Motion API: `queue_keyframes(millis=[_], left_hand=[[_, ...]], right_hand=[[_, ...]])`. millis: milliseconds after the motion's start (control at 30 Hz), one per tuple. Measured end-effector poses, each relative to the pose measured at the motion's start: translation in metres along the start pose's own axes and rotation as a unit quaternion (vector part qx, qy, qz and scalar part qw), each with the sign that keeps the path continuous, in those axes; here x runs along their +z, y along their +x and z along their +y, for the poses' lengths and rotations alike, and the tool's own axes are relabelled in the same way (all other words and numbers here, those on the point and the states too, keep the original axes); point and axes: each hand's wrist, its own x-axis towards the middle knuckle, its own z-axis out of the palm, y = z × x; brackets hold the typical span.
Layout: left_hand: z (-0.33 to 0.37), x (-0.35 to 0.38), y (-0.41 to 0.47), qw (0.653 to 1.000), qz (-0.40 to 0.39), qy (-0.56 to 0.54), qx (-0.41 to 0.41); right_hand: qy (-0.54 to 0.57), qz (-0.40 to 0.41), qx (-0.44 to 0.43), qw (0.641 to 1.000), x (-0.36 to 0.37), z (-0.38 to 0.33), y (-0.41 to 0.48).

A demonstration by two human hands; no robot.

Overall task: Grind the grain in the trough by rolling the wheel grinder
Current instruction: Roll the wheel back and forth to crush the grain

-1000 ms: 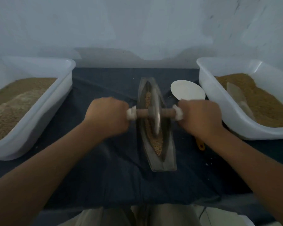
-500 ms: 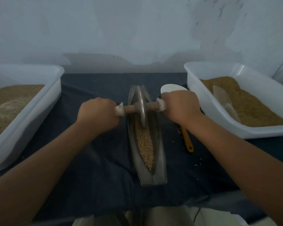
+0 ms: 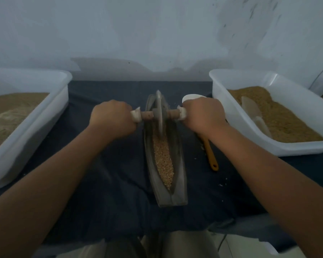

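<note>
Grinding under way: a person's left hand [image 3: 112, 120] and right hand [image 3: 203, 116] each clench one end of the wheel grinder [image 3: 159, 112] axle. The disc stands upright in the far end of the trough [image 3: 177, 183], which lies lengthwise mid-surface [image 3: 110, 192], pointing from near edge to far edge. Grain [image 3: 163, 159] lines the channel from the disc back to the near tip. The left tub [image 3: 26, 131] and right tub [image 3: 224, 101], both holding meal, sit at the side edges, w/ dark cloth showing btwn each and the trough. An orange-handled spatula [image 3: 211, 153] lies just right of the trough, partly under the right wrist.
</note>
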Motion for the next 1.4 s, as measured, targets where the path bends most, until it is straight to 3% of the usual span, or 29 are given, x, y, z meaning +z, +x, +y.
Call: queue_keyframes(millis=[167, 300, 367, 500, 567, 667, 833, 933, 1133, 1200, 1300, 1400], left_hand=[[-0.009, -0.004, -0.066, 0.998, -0.055, -0.012, 0.039], [-0.009, -0.004, -0.112, 0.996, 0.041, -0.006, 0.084], [-0.007, 0.001, -0.091, 0.997, 0.045, 0.006, 0.064], [-0.003, 0.003, -0.008, 1.0, -0.022, -0.005, -0.016], [-0.001, -0.001, 0.007, 0.999, -0.039, -0.008, -0.021], [-0.002, -0.008, -0.017, 0.997, -0.076, -0.005, 0.014], [-0.011, -0.015, -0.095, 0.991, -0.087, -0.049, 0.085], [-0.009, -0.009, -0.081, 0.993, -0.1, -0.034, 0.059], [0.006, -0.018, 0.01, 0.998, -0.051, 0.033, 0.007], [0.013, -0.029, 0.01, 0.996, -0.063, 0.052, 0.025], [0.01, -0.036, -0.033, 0.991, -0.104, 0.043, 0.076], [0.001, -0.034, -0.09, 0.991, -0.022, 0.03, 0.129]], right_hand=[[0.006, -0.105, -0.061, 0.993, -0.028, 0.002, -0.046], [-0.066, -0.091, -0.081, 0.99, -0.042, 0.002, -0.079], [-0.058, -0.096, -0.048, 0.993, -0.032, -0.001, -0.064], [-0.033, -0.019, -0.019, 0.999, -0.01, -0.003, -0.006], [-0.032, -0.019, -0.01, 0.999, -0.011, -0.002, 0.01], [-0.002, -0.099, -0.015, 0.995, -0.02, 0.001, -0.004], [0.027, -0.233, -0.093, 0.968, -0.053, 0.008, -0.072], [-0.011, -0.215, -0.073, 0.974, -0.047, 0.004, -0.054], [-0.018, -0.067, 0.041, 0.997, 0.003, 0.004, 0.01], [0.015, -0.094, 0.053, 0.994, 0.005, 0.006, 0.004], [0.073, -0.206, 0.011, 0.976, -0.016, 0.012, -0.039], [0.059, -0.208, -0.037, 0.976, -0.045, 0.011, -0.089]])
